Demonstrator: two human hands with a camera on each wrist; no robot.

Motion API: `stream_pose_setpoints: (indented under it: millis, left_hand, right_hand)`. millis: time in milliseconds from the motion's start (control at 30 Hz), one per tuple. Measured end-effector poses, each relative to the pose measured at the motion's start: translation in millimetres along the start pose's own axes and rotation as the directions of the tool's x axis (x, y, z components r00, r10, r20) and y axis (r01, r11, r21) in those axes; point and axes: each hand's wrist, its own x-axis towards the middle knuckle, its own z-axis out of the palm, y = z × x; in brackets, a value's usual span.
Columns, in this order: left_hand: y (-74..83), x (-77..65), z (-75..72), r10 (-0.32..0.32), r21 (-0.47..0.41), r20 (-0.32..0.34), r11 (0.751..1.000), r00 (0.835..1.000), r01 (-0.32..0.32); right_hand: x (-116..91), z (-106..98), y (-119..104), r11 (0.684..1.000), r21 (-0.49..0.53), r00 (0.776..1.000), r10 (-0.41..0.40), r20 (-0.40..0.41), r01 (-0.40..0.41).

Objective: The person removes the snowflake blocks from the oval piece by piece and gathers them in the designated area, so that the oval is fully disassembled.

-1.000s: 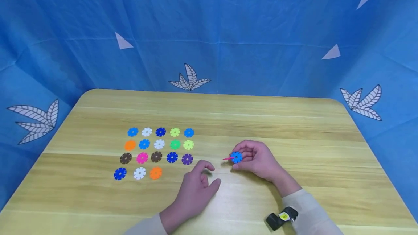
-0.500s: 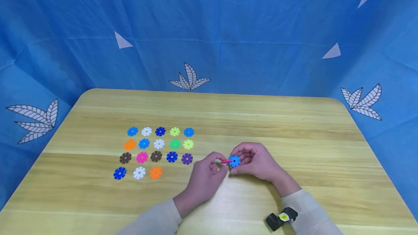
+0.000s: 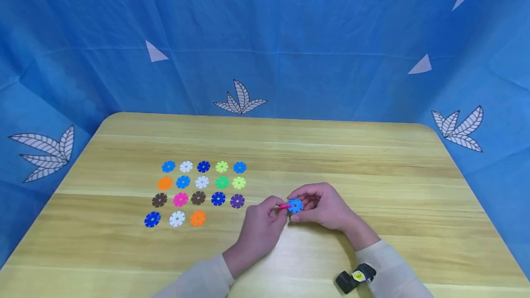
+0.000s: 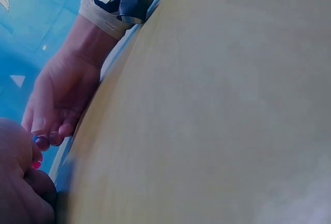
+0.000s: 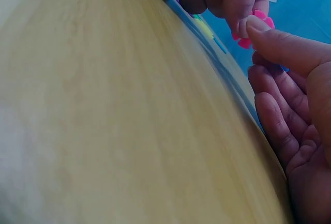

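A light blue interlocking disc (image 3: 296, 206) faces the head view, its notched rim between the thumb and fingers of my right hand (image 3: 325, 207). Joined to its left side is a pink interlocking disc (image 3: 283, 206), seen edge-on. My left hand (image 3: 262, 225) pinches this pink disc from the left between thumb and forefinger. Both hands stay close together over the right-centre of the table. In the right wrist view the pink disc (image 5: 265, 18) shows between the two hands' fingertips, while the blue one is mostly behind fingers.
Rows of notched discs lie flat on the wooden table (image 3: 352, 151), left of the hands, among them a purple disc (image 3: 237, 201) and an orange disc (image 3: 198, 218). A black wrist camera (image 3: 355, 278) sits at the right sleeve. Blue curtain (image 3: 277, 36) hangs behind.
My left hand has come right from beside the discs and taken hold of the pink disc. My right hand, with the blue disc, has shifted slightly left and toward me.
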Motion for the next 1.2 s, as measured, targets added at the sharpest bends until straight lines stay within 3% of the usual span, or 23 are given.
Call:
stream_pose_setpoints:
  millis: [600,1033,1200]
  left_hand:
    - [-4.5,-5.2,1.5,0.110,-0.016,-0.116,0.993,0.987,-0.113]
    - [-5.4,-9.7,2.0,0.098,-0.026,-0.109,0.994,0.989,-0.102]
    - [-6.8,-10.7,2.8,0.127,-0.027,-0.128,0.991,0.984,-0.131]
  right_hand:
    - [0,1,1,0.997,-0.025,0.997,-0.066,0.043,0.067]
    - [1,0,0,0.999,-0.035,0.998,-0.030,0.061,0.032]
    - [1,-2,-2,0.999,-0.021,0.996,-0.045,0.072,0.047]
